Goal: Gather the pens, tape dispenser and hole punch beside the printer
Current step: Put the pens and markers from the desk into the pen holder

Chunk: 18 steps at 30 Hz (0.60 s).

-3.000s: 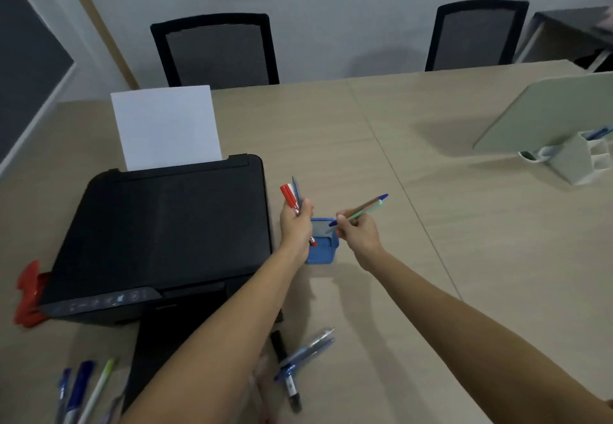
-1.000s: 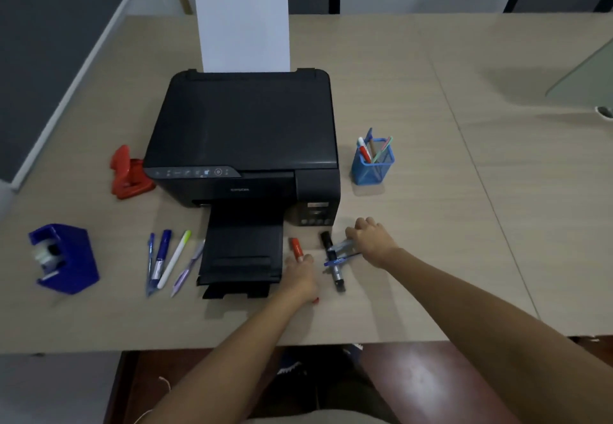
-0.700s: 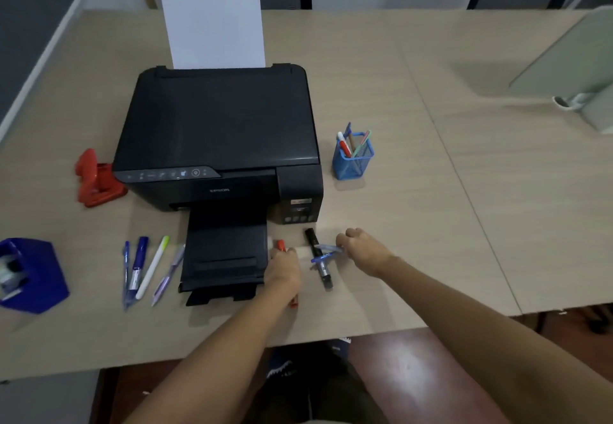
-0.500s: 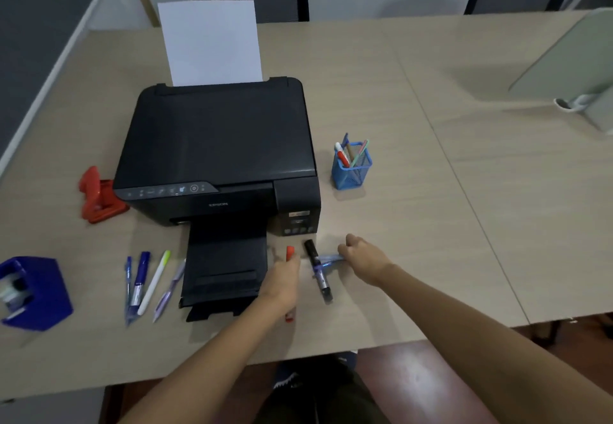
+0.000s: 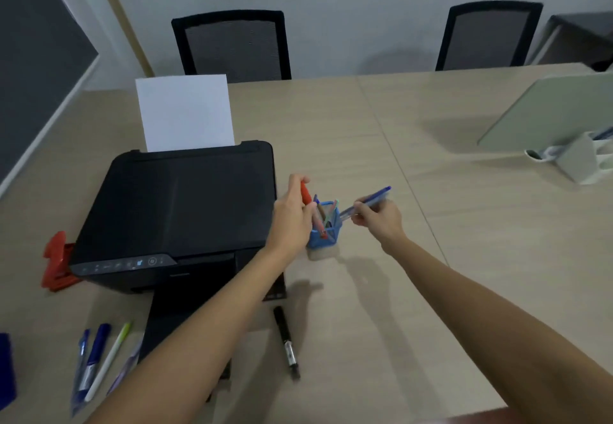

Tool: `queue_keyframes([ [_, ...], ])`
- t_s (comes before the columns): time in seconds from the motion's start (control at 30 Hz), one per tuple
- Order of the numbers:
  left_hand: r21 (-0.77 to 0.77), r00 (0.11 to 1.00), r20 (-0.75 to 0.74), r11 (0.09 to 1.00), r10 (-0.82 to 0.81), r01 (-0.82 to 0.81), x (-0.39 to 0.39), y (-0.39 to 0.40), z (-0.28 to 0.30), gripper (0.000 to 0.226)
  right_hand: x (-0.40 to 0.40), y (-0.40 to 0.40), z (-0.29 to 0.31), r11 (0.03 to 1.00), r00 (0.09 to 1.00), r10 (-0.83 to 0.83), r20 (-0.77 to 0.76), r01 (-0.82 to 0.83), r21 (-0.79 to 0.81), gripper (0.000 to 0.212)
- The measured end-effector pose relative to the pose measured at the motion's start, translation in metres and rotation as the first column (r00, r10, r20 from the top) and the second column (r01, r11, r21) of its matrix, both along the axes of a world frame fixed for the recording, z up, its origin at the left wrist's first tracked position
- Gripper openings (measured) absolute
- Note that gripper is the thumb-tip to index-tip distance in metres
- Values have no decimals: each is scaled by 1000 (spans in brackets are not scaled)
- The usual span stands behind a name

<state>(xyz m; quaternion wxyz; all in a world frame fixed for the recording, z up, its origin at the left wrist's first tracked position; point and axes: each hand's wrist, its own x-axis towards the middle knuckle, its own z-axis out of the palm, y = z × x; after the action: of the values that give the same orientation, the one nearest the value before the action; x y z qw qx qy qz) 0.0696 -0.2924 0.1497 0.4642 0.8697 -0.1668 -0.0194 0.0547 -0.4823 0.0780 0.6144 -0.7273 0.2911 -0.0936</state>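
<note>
A small blue pen cup (image 5: 324, 234) holding several pens stands right of the black printer (image 5: 179, 211). My left hand (image 5: 292, 214) grips a red marker (image 5: 306, 193) just above the cup's left side. My right hand (image 5: 378, 216) holds blue pens (image 5: 368, 200) slanted toward the cup from the right. A black marker (image 5: 287, 340) lies on the table in front of the printer. Several pens (image 5: 99, 357) lie at the lower left. The red hole punch (image 5: 57, 262) sits left of the printer. The blue tape dispenser (image 5: 6, 370) shows at the left edge.
A white sheet (image 5: 184, 113) stands in the printer's rear feed. The printer's output tray (image 5: 166, 324) sticks out toward me. Two black chairs (image 5: 232, 45) stand behind the table. A pale green stand (image 5: 544, 111) with a white holder (image 5: 577, 161) is at the far right.
Both hands lifted pens from the table in front of the printer and carried them up to the blue cup. My view rose from the front edge toward the chairs. The black marker stayed.
</note>
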Motion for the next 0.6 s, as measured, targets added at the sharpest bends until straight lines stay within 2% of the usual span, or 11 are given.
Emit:
queue_keyframes([
  [0.07,-27,997,-24,997,71,-72,19,-18,-8,27,13,1,-3,997,998,42,-44,-45,-56,10],
  [0.13,20,992,-55,993,113,-112,30,-30,-20,23,23,3,-12,979,988,105,-115,-123,-161,15],
  [0.3,104,975,-173,987,140,-123,45,-46,-56,17,37,4,-29,899,936,248,-248,-318,-301,23],
  [0.43,235,983,-150,970,103,-66,52,-51,-77,16,37,0,-34,878,930,308,-199,-359,-317,7],
  [0.5,283,989,-127,958,80,-41,54,-51,-87,16,37,-1,-36,877,931,322,-174,-362,-317,10],
  [0.6,352,983,-128,932,134,-81,54,-54,-90,22,37,-3,-39,873,928,342,-148,-372,-315,12],
])
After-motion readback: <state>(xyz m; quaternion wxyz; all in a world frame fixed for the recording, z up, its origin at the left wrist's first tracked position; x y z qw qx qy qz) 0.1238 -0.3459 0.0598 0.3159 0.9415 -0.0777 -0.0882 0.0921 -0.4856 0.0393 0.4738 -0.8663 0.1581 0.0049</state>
